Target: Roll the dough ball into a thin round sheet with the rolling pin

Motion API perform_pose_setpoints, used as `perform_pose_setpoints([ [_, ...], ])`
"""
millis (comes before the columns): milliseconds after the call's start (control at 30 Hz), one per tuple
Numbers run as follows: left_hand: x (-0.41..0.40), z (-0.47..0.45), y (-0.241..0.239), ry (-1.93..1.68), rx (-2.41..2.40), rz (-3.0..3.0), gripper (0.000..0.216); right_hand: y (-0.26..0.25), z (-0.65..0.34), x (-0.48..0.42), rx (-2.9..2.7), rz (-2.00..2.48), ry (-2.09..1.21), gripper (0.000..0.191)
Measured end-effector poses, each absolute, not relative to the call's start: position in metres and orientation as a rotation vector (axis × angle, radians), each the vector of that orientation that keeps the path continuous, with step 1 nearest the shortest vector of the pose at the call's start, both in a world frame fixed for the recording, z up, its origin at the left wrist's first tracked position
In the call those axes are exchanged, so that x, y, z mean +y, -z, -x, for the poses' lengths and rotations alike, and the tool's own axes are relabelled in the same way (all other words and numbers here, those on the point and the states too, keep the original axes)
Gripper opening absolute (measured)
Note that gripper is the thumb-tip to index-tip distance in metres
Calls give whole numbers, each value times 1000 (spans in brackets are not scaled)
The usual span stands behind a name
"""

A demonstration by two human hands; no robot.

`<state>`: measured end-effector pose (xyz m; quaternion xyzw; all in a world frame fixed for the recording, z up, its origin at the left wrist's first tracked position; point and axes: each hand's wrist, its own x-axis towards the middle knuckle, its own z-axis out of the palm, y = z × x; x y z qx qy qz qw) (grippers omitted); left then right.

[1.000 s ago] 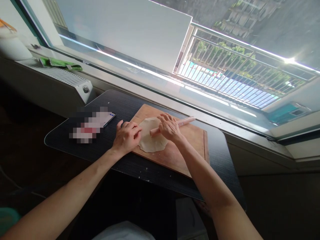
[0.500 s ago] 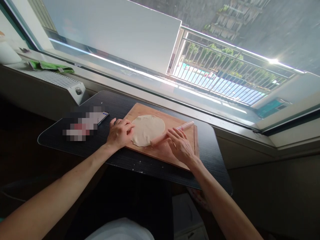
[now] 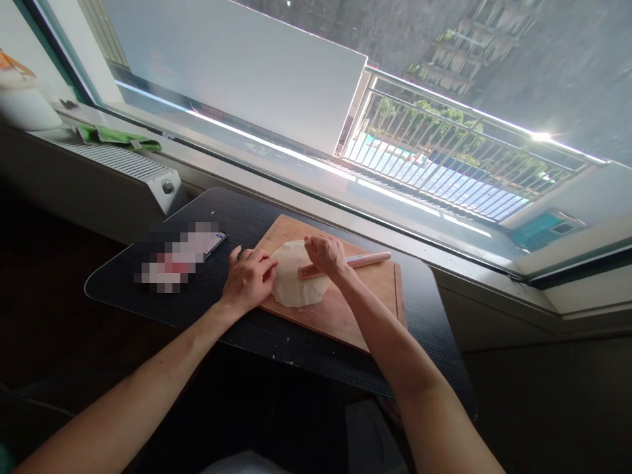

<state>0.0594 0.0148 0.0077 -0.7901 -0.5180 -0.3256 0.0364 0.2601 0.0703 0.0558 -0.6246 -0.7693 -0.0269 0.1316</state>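
Note:
A thin, round sheet of dough (image 3: pixel 296 294) lies on the wooden cutting board (image 3: pixel 358 322). My left hand (image 3: pixel 248 278) is at the dough's left edge, thumb and forefinger closing on the rim while the other fingers are bent. Across the right part of the dough lies a light-coloured rolling pin (image 3: pixel 370 259), its near-left end on the sheet and its other end over the board's right side. My right hand (image 3: pixel 326 253) bears down over the pin with curled fingers. The underside of this hand is hidden.
The board rests on a dark table (image 3: pixel 424 309) with white crumbs near its front edge. A phone (image 3: pixel 216 243), partly blurred out, lies on the left. Beyond are a radiator (image 3: pixel 153 178), a green cloth (image 3: pixel 118 137) and the window with a railing (image 3: pixel 434 145) outside.
My right hand has moved forward and left, from lying flat on the pin to curled fingers. The pin has rolled onto the dough. My left hand stays at the dough's edge.

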Motion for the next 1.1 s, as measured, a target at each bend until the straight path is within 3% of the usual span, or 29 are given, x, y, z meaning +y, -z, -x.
perform_pose_setpoints([
  [133,14,-60,-9,1004,-1611,2427,20,-62,-252,81,-2232,1888,-1,30],
  [300,13,-60,-10,992,-1638,2438,20,-55,-264,48,-2291,1975,-91,49],
  [533,21,-58,-14,1059,-1825,2420,26,-44,-289,-28,-2231,1884,-31,56],
  [633,42,-68,-31,962,-2002,2368,30,-46,-308,-42,-2252,1742,-158,52],
  [833,84,-107,-69,341,-2283,2507,26,-56,-341,-39,-2334,1416,-305,47],
  [1000,93,-117,-72,370,-2264,2617,15,-59,-348,-28,-2445,1370,-287,36],
  [1100,97,-114,-70,499,-2210,2678,20,-63,-343,-10,-2384,1425,-301,27],
])
